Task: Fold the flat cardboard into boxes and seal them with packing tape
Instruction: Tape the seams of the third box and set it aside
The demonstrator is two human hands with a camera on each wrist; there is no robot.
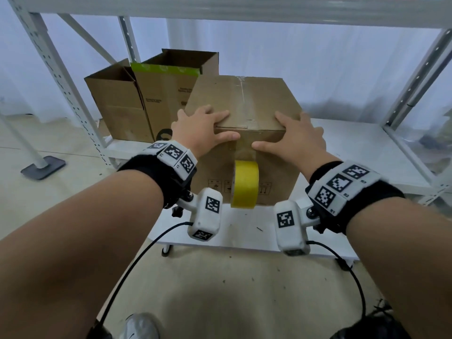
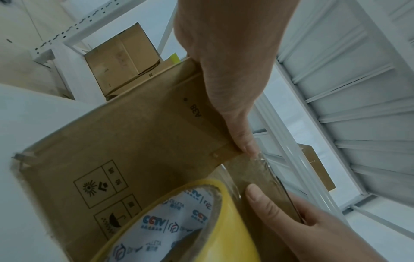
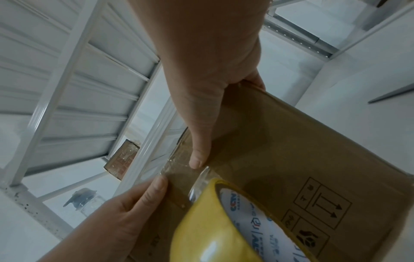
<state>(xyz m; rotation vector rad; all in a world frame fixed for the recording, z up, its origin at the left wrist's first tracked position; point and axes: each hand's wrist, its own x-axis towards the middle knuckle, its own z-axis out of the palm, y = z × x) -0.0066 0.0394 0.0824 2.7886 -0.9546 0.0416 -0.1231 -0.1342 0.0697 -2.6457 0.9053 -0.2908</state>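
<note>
A closed cardboard box (image 1: 269,99) stands on the white shelf board (image 1: 354,148), with clear tape running along its top seam and down the front face. A yellow tape roll (image 1: 244,183) hangs from that strip against the front. My left hand (image 1: 200,128) lies over the near top edge left of the tape, fingers flat on top and thumb (image 2: 241,134) pressing the front beside the strip. My right hand (image 1: 300,135) mirrors it on the right, its thumb (image 3: 199,156) at the tape's edge. Neither hand holds the roll (image 2: 235,230).
Two open cardboard boxes (image 1: 117,101) (image 1: 171,77) stand at the back left, with a green sheet (image 1: 163,69) between them. White shelf uprights (image 1: 61,77) (image 1: 415,81) flank the space and a shelf runs overhead. A grey stand base (image 1: 42,167) sits on the floor at left.
</note>
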